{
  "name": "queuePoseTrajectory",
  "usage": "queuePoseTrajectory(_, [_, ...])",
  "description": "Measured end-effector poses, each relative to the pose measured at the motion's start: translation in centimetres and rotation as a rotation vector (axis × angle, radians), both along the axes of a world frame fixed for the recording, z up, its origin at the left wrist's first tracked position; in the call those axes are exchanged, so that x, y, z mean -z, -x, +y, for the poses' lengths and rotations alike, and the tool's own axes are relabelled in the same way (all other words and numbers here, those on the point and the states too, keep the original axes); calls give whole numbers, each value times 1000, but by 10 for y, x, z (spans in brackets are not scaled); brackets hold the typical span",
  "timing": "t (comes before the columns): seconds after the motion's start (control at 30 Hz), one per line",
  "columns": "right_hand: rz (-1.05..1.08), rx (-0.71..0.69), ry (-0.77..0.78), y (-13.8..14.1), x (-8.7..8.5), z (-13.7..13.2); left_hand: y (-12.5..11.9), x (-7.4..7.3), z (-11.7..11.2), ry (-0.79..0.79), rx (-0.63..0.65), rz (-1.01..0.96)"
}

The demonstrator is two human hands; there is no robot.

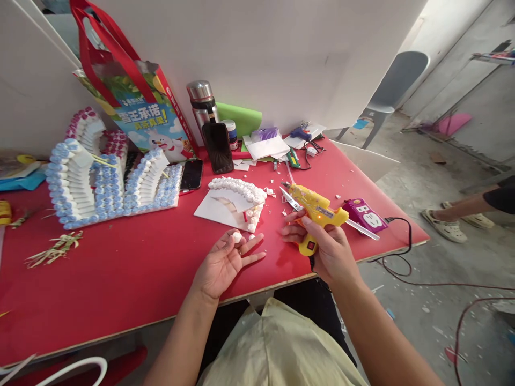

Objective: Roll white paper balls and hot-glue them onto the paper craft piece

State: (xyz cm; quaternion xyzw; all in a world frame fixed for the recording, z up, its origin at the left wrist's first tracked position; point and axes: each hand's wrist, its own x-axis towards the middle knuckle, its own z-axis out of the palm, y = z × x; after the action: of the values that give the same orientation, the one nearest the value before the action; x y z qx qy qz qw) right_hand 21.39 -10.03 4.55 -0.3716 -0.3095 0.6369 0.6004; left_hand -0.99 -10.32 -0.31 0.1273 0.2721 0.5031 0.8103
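My right hand (322, 247) is closed round the handle of a yellow glue gun (316, 210), whose nozzle points left over the red table (120, 279). My left hand (225, 258) lies palm up on the table and pinches a small white foam piece (237, 236) between thumb and fingertips. Just beyond it lies a white card with an arc of white foam pieces (237, 199) glued along its edge.
A finished blue-and-white model (104, 185) stands at the left, with a red-handled bag (137, 102), a steel flask (201, 102) and two phones behind. A purple power strip (364, 214) and its cable sit at the right edge. Another person's sandalled feet (446, 225) are on the floor.
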Motion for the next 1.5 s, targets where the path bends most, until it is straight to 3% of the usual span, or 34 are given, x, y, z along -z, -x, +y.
queuePoseTrajectory(0.23, [26, 64, 38, 23, 12, -2, -4, -7, 3, -28, -135, 51])
queuePoseTrajectory(0.47, [132, -89, 133, 59, 33, -14, -18, -5, 7, -51, -221, -70])
queuePoseTrajectory(0.73, [113, -74, 73, 58, 42, -16, -21, -5, 3, -101, -125, 49])
queuePoseTrajectory(1.03, [62, 134, 125, 57, 51, -18, -48, -7, 4, -189, -41, 14])
queuePoseTrajectory(1.17, [113, 132, 98, 48, 55, -9, -42, -21, 0, -213, -37, 46])
queuePoseTrajectory(1.37, [100, 111, 108, 41, 55, 3, -6, -61, -12, -305, -215, 59])
queuePoseTrajectory(1.43, [61, 97, 121, 38, 56, 4, 4, -66, -12, -308, -281, 68])
queuePoseTrajectory(1.5, [-15, 94, 122, 33, 55, 5, 9, -61, -8, -269, -303, 115])
